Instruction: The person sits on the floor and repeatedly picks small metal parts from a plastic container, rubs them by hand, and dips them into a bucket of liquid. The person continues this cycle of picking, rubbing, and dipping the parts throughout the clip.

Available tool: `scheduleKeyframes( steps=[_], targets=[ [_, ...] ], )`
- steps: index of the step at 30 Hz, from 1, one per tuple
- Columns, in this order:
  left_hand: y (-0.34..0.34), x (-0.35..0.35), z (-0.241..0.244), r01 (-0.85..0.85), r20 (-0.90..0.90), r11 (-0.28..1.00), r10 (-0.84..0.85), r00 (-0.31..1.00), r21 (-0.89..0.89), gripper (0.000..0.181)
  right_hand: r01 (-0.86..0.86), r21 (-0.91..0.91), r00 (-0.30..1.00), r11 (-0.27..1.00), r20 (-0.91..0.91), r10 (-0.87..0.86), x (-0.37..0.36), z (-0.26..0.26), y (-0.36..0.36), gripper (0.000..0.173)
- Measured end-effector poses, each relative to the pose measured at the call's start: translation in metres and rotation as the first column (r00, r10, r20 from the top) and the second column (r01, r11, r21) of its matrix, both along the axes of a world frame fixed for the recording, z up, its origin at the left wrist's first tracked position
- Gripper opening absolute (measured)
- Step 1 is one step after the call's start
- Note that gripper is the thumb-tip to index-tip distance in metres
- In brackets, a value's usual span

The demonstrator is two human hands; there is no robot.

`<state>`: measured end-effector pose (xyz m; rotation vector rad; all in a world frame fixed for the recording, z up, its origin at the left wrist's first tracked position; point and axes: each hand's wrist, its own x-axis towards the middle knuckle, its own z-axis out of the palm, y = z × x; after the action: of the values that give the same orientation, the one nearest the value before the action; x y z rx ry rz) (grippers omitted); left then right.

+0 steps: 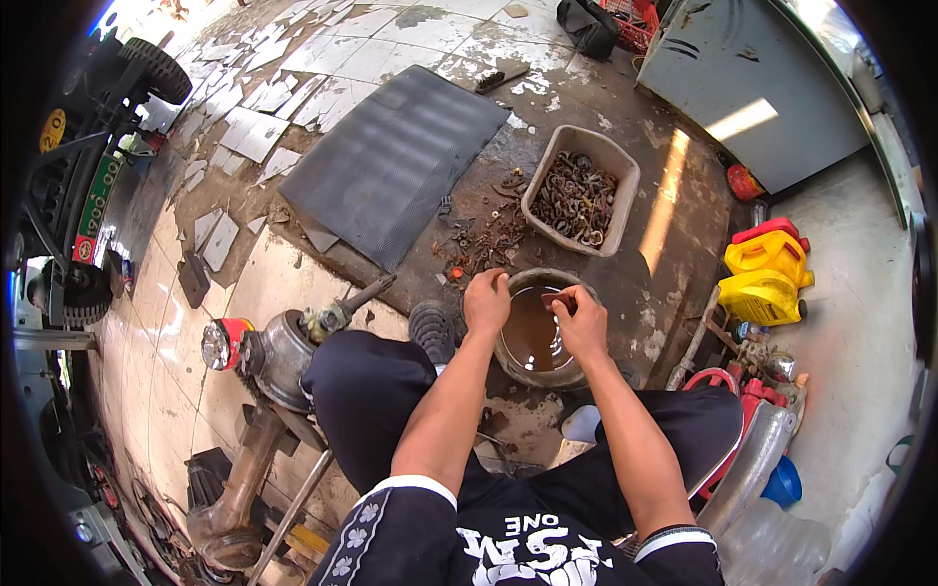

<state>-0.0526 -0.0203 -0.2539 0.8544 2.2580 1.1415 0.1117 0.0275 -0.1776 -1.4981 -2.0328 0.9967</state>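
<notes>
A round bowl-like basin (pixel 513 371) of murky brown liquid stands on the floor between my knees. Over its right side, my right hand (pixel 582 322) pinches a small reddish-brown piece (pixel 549 299) between thumb and fingers. At the basin's left rim is my left hand (pixel 487 299), its fingers bent; whether it holds anything is hidden. Just beyond the basin, a grey plastic tub (pixel 626 183) holds a heap of small rusty metal parts (pixel 575 198). More rusty bits (pixel 495 238) lie loose on the floor to the tub's left, near an orange cap (pixel 456 272).
A black ribbed rubber mat (pixel 399 161) lies ahead on the left, with a brush (pixel 502 77) beyond it. A metal axle housing (pixel 282 359) sits beside my left knee. Yellow jugs (pixel 762 297) stand along the right wall. Broken tiles (pixel 253 132) cover the far left floor.
</notes>
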Motion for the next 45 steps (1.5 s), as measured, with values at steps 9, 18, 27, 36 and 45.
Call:
scheduleKeyframes(
  steps=[9, 18, 27, 36, 45],
  targets=[
    [0.005, -0.036, -0.074, -0.114, 0.116, 0.923, 0.167, 0.979, -0.366, 0.030, 0.423, -0.378, 0.693, 0.824, -0.451, -0.563, -0.065, -0.065, 0.052, 0.021],
    [0.055, -0.068, -0.122, -0.026, -0.176, 0.999, 0.018, 0.984, -0.045, 0.015, 0.427, -0.511, 0.475, 0.746, -0.575, -0.666, -0.063, -0.050, 0.082, 0.029],
    [0.109, -0.054, -0.139, 0.313, -0.441, 0.949, -0.299, 0.847, -0.043, 0.022, 0.359, -0.550, 0.722, 0.754, -0.349, -0.598, -0.019, -0.053, 0.098, 0.023],
    [0.147, -0.060, -0.148, 0.411, -0.453, 0.906, -0.408, 0.792, -0.098, 0.031, 0.430, -0.607, 0.597, 0.669, -0.365, -0.715, -0.008, -0.060, 0.099, 0.025],
    [0.139, -0.062, -0.150, 0.139, -0.182, 0.989, -0.146, 0.972, -0.053, 0.026, 0.365, -0.651, 0.525, 0.665, -0.446, -0.725, -0.012, -0.047, 0.091, 0.029]
  ],
)
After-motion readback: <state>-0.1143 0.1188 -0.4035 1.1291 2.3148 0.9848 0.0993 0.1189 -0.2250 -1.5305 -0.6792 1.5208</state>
